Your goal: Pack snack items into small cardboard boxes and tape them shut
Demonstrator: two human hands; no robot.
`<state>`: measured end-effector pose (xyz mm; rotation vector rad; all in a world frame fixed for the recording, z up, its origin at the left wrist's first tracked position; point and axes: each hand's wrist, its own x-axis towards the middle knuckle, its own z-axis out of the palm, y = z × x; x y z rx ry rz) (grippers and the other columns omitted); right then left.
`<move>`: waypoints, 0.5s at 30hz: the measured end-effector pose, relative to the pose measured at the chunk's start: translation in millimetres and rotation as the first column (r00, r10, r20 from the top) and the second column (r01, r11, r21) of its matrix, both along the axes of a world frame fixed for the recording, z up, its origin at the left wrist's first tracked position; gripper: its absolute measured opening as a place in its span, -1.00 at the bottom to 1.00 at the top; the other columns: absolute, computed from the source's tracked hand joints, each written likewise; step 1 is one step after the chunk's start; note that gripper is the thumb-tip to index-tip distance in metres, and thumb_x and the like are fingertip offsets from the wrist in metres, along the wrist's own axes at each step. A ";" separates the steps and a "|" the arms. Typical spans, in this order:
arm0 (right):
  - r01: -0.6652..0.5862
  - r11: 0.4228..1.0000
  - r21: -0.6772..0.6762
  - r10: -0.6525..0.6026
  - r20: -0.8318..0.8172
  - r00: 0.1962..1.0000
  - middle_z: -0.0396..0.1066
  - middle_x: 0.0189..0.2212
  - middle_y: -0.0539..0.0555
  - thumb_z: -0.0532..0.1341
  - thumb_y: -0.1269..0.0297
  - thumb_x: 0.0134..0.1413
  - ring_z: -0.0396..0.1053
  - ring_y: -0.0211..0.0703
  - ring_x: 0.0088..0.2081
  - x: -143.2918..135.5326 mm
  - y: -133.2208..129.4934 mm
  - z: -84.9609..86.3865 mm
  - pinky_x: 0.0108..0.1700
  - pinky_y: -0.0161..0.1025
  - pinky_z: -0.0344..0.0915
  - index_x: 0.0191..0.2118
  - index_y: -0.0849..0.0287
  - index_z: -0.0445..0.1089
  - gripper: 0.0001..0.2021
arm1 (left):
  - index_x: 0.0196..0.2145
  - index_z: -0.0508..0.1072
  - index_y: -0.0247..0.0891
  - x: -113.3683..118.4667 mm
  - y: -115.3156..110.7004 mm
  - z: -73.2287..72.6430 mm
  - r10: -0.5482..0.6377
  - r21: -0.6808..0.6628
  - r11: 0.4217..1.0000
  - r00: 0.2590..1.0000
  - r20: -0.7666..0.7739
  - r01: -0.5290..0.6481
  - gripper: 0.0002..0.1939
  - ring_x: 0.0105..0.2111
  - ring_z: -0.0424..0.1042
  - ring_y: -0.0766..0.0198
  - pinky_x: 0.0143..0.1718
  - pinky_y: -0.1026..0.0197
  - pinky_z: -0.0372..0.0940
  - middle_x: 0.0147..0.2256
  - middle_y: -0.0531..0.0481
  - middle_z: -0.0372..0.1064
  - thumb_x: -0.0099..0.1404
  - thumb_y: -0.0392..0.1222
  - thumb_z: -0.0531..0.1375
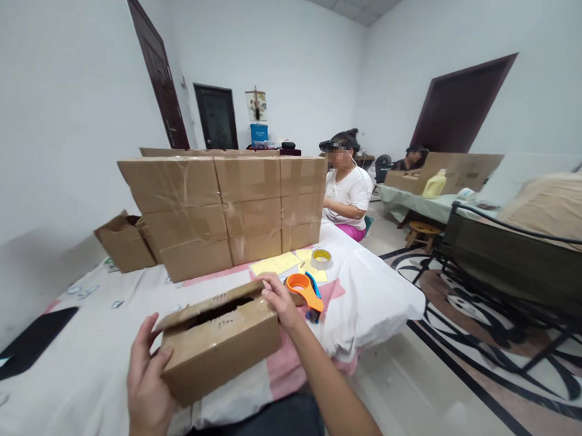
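Note:
A brown cardboard box (224,349) lies in front of me, its top flaps parted by a dark gap along the middle. My left hand (148,375) grips the left end, thumb on the near side and fingers at the far corner. At the opposite end, my right hand (279,299) has its fingers over the top edge, closed on the cardboard. Just right of that hand sits an orange and blue tape dispenser (308,293). Behind it lies a roll of clear tape (321,259). What is inside the box cannot be seen.
A wall of taped boxes (253,207) stands across the cloth-covered table (378,297). An open carton (125,244) is at its left, and a dark flat object (29,344) lies further left. A person in white (352,188) sits beyond; a folding chair (518,270) stands at right.

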<state>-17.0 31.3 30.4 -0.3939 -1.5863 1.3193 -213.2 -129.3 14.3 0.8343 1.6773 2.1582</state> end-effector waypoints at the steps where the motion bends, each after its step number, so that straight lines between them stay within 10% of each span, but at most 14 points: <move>1: -0.010 1.000 0.021 0.010 0.023 1.000 0.34 0.02 0.19 0.22 -0.03 0.10 0.27 0.11 0.18 1.1 -1.7 -1.6 0.31 0.00 0.08 -0.19 0.11 0.50 -0.67 | 0.26 0.35 -0.03 -0.2 -2.0 -0.1 0.010 -0.030 0.999 0.999 -0.052 -0.012 -0.39 0.36 0.11 -0.10 0.41 -0.23 -0.12 0.30 0.00 0.26 0.25 -0.01 0.22; 7: -0.013 0.998 0.053 0.013 0.013 1.000 0.34 0.05 0.20 0.12 -0.09 0.18 0.26 0.12 0.18 3.3 -7.0 -18.3 0.32 0.01 0.07 -0.36 0.13 0.45 -0.61 | -0.16 0.55 -0.20 -14.9 -6.8 -8.0 -0.064 -0.051 0.998 0.867 -0.495 0.045 -0.68 0.27 0.23 -0.09 0.37 -0.20 -0.02 0.15 -0.10 0.40 0.38 -0.04 0.06; 15: -0.015 0.998 0.058 0.018 -0.062 0.998 0.37 0.03 0.16 0.14 -0.04 0.23 0.29 0.08 0.17 2.3 -8.4 -21.6 0.31 -0.02 0.07 -0.35 0.12 0.49 -0.64 | -0.18 0.54 -0.20 -25.7 1.8 -31.7 -0.022 0.072 0.995 0.859 -0.511 0.068 -0.70 0.23 0.26 -0.10 0.36 -0.23 0.00 0.10 -0.12 0.39 0.39 -0.07 0.04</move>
